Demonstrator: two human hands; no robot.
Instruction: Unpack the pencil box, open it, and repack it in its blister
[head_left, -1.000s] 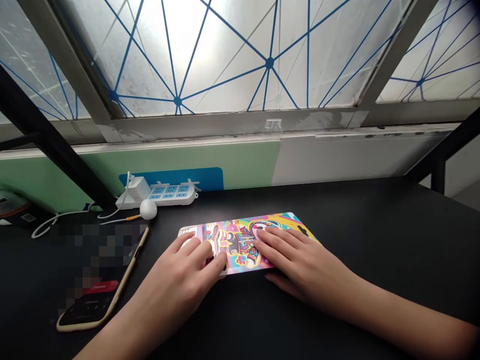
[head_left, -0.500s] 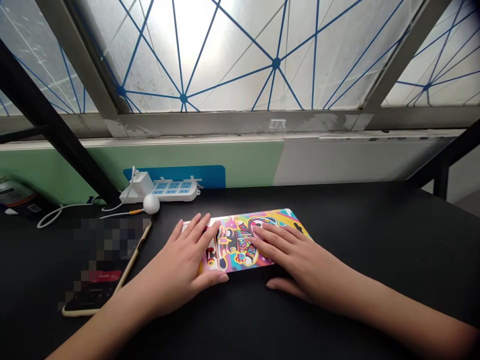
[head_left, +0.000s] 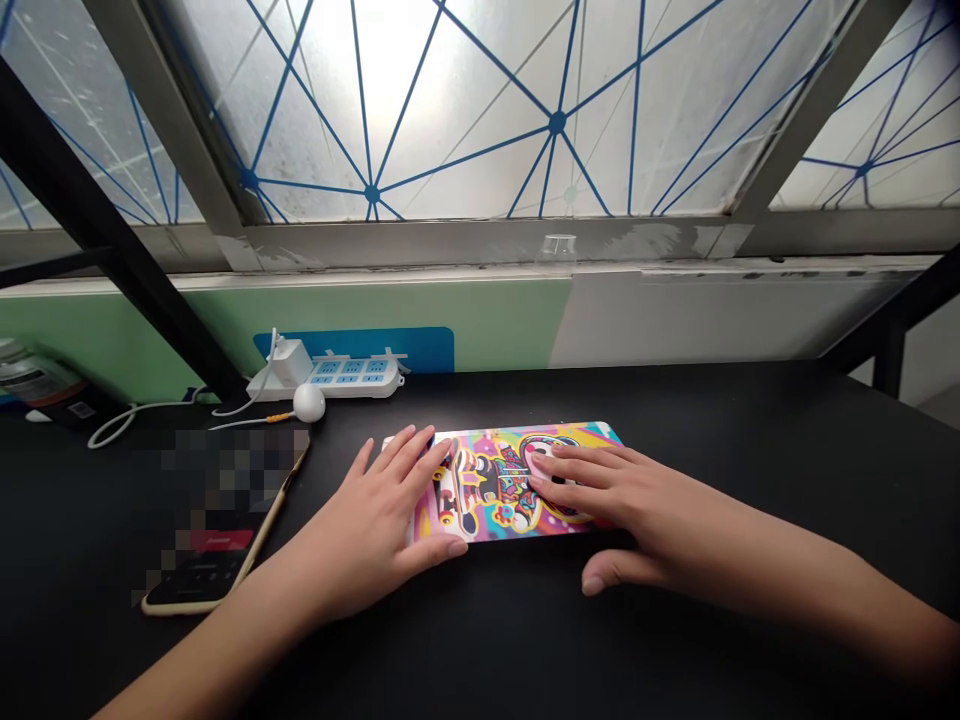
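Note:
A flat, brightly coloured rectangular sheet or booklet with a cartoon figure printed on it lies on the black tabletop; its exact kind cannot be made out. My left hand rests over its left end, fingers stretched out and spread, thumb along the near edge. On the right end lies my right hand, palm down with fingers extended and the thumb apart, off the near edge. Both hands are open and cover the ends of the printed item.
A phone in a pale case lies left of my left forearm, partly pixelated. Behind it stand a white power strip with a plugged adapter, a white round object and cables. A bottle is at the far left. Black metal bars flank the desk.
The printed item has turned slightly, its right end now nearer, and lies more level. My right hand has shifted right, its thumb farther from the item. The view has moved a little.

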